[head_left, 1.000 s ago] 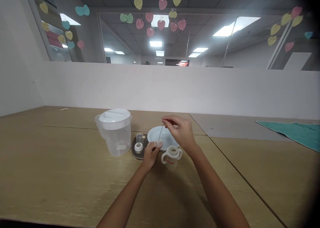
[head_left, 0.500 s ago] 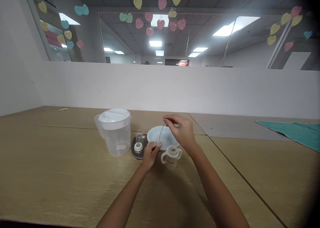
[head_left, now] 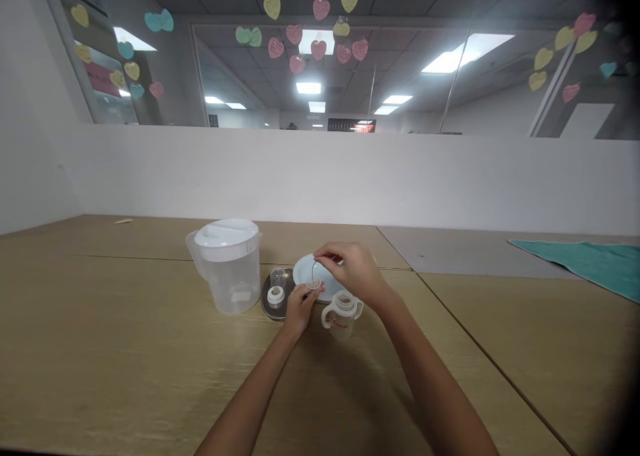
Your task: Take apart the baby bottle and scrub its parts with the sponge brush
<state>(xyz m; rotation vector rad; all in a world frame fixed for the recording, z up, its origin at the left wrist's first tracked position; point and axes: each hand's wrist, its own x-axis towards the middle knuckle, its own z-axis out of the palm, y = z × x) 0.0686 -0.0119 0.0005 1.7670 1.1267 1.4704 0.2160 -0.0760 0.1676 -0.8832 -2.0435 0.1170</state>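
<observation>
My left hand [head_left: 301,306] pinches a clear, round bottle nipple [head_left: 314,284] by its rim. Above it, my right hand [head_left: 350,269] grips the upper end of a thin dark wire [head_left: 313,271], whose lower end goes down into the nipple; what is on that end is hidden. A clear baby bottle [head_left: 343,316] with two white handles and red lettering stands uncapped just below my right hand. Behind both hands lies a pale oval dish [head_left: 303,269], partly covered by them.
Left of my left hand, a metal tray [head_left: 267,304] carries a white bottle collar [head_left: 275,297] and a clear cap [head_left: 278,277]. A lidded plastic pitcher [head_left: 231,276] stands further left. A green cloth [head_left: 585,259] lies at the far right, and a white wall [head_left: 320,176] rises behind the table.
My right hand has lowered and shifted slightly left, and the wire now bows and shows a shorter length above the nipple. My left hand stays about where it was.
</observation>
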